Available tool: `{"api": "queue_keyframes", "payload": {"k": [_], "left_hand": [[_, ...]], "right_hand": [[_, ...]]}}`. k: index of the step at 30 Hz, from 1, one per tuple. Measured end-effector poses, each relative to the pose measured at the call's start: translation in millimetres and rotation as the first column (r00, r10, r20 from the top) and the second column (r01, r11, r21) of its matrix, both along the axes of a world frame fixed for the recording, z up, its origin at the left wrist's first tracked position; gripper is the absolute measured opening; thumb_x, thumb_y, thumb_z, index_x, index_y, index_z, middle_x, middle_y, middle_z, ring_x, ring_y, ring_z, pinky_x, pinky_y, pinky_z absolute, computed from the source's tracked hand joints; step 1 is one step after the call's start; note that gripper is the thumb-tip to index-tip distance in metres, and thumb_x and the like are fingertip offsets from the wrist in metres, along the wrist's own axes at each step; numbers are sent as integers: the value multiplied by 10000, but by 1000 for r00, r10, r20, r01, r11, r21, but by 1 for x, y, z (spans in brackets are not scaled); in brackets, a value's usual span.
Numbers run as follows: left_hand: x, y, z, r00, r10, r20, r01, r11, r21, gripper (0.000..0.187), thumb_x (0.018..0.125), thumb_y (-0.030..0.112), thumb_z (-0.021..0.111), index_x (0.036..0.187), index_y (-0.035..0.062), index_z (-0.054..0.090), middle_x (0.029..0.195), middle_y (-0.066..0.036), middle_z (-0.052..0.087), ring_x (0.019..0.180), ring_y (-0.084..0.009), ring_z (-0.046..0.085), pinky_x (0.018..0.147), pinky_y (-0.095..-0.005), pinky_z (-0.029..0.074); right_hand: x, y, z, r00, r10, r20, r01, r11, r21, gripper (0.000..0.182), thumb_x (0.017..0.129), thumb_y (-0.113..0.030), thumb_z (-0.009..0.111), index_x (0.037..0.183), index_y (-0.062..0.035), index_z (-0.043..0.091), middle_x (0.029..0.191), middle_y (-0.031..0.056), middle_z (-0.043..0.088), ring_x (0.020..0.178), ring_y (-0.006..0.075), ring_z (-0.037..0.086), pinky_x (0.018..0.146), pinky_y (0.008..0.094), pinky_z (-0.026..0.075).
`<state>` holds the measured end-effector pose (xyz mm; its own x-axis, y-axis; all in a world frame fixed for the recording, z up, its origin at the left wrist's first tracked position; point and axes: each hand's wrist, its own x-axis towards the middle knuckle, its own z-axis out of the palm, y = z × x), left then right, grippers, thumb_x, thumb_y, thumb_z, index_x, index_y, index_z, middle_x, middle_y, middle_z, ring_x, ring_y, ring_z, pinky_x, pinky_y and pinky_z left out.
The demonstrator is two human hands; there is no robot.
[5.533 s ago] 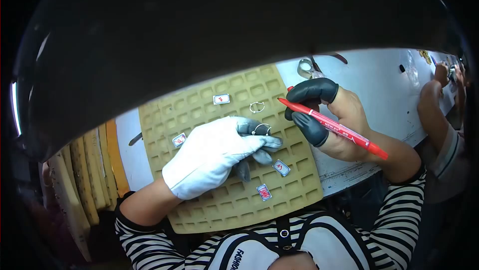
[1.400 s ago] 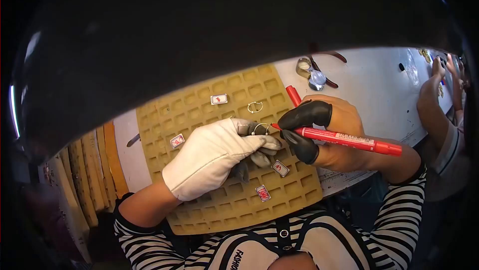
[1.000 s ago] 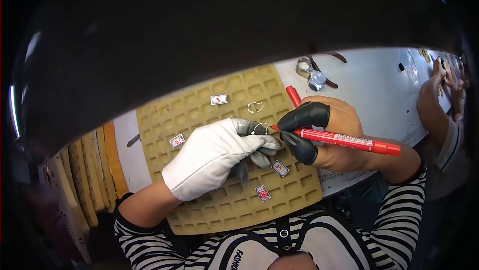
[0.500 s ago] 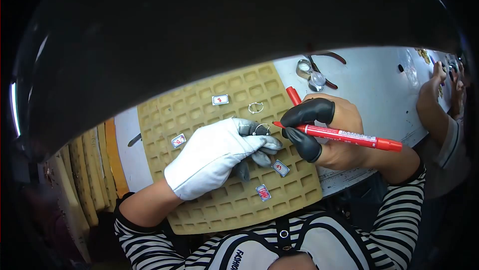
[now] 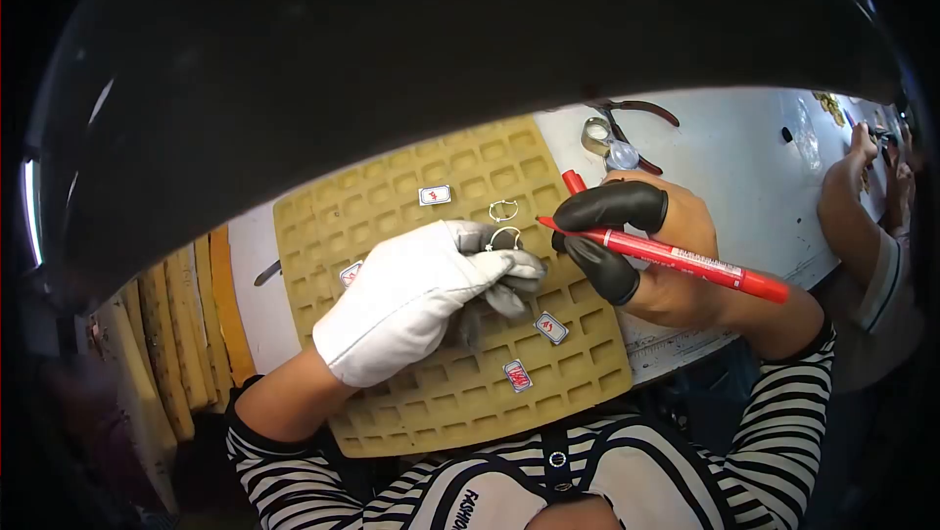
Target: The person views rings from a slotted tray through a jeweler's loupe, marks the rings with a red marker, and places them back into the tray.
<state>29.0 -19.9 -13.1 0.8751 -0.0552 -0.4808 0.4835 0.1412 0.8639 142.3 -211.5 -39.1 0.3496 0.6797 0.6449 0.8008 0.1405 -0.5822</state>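
Observation:
My left hand [image 5: 421, 290], in a white and grey glove, pinches a small thin ring [image 5: 505, 237] over the yellow gridded tray [image 5: 470, 393]. My right hand [image 5: 651, 241], with black covers on thumb and forefinger, holds a red marker [image 5: 685, 261]; its tip points at the ring, a small gap away. Another ring [image 5: 503, 211] lies on the tray just above. Small cards with red marks rest on the tray: one at the top [image 5: 434, 195], one partly behind my left hand [image 5: 351, 274], two lower right [image 5: 550, 327], [image 5: 517, 375].
A red cap [image 5: 574, 181] lies beyond my right hand. Pliers [image 5: 641, 114] and a small round container [image 5: 595, 135] are on the white table [image 5: 725, 148]. Yellow trays [image 5: 171, 334] stand stacked at left. Another person's arm [image 5: 850, 202] is at the far right.
My left hand has shifted slightly left and up with the ring. My right hand and the marker have risen a little, and the marker tip now stands off from the ring.

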Motion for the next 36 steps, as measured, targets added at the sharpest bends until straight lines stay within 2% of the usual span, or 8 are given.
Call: {"api": "queue_keyframes", "payload": {"k": [3, 5, 8, 10, 13, 24, 33, 36], "left_hand": [[6, 4, 20, 998, 67, -1, -64, 957, 282, 334, 928, 237, 562, 1110, -43, 566, 955, -68, 660, 739, -56, 597, 556, -179, 447], [7, 8, 17, 974, -140, 177, -59, 598, 799, 358, 874, 272, 601, 1114, 7, 617, 1021, -87, 638, 800, -143, 603, 686, -271, 483], [4, 12, -9, 753, -602, 266, -247, 116, 962, 298, 838, 285, 626, 1044, 74, 671, 975, -136, 599, 883, -245, 576, 771, -316, 472], [8, -4, -4, 880, -450, 153, -69, 197, 978, 273, 834, 294, 628, 1032, 113, 677, 928, -149, 578, 871, -271, 563, 754, -337, 468], [8, -8, -2, 891, -447, 78, -12, 149, 989, 275, 842, 285, 617, 1060, 123, 662, 948, -148, 576, 867, -284, 557, 741, -348, 468], [-3, 20, 1, 729, -628, 272, -255, 119, 960, 371, 821, 289, 658, 1100, 45, 641, 954, -145, 604, 888, -269, 579, 761, -339, 473], [-9, 24, 5, 819, -520, 244, -189, 157, 969, 372, 885, 300, 588, 1147, 37, 612, 972, -127, 596, 908, -257, 582, 799, -328, 460], [-12, 26, 3, 873, -449, 189, -114, 190, 975, 336, 837, 120, 553, 1168, 119, 607, 1108, -100, 572, 980, -249, 558, 810, -337, 493]], "right_hand": [[10, 2, -8, 998, -58, 12, 57, 996, 72, 240, 758, -17, 677, 993, 3, 632, 812, 96, 662, 617, 226, 602, 559, 313, 476], [14, 1, -8, 994, -88, -69, 89, 996, 17, 271, 766, -2, 667, 1034, -18, 634, 829, 89, 664, 620, 223, 602, 565, 308, 477], [20, 0, 1, 980, -106, 171, 123, 988, -95, 271, 725, -44, 664, 996, -54, 648, 728, 59, 587, 633, 222, 558, 547, 332, 445], [26, 3, 0, 843, -89, 530, 243, 943, -228, 109, 654, -92, 635, 761, -76, 627, 646, 40, 488, 652, 214, 517, 556, 348, 410], [30, 15, 2, 771, 22, 637, 187, 948, -258, 57, 638, -84, 625, 645, -85, 568, 674, 38, 517, 689, 202, 531, 610, 335, 422], [32, 34, 16, 587, 296, 754, 126, 886, -446, 53, 636, -118, 619, 596, -96, 593, 699, 13, 564, 760, 177, 575, 688, 297, 470], [35, 33, 19, 722, 248, 646, 134, 866, -481, 65, 633, -104, 643, 625, -77, 583, 689, 44, 567, 763, 198, 596, 626, 320, 497], [33, 36, 21, 693, 268, 669, 126, 869, -478, 56, 640, -95, 641, 651, -71, 591, 709, 45, 579, 774, 193, 599, 624, 315, 499]]}}
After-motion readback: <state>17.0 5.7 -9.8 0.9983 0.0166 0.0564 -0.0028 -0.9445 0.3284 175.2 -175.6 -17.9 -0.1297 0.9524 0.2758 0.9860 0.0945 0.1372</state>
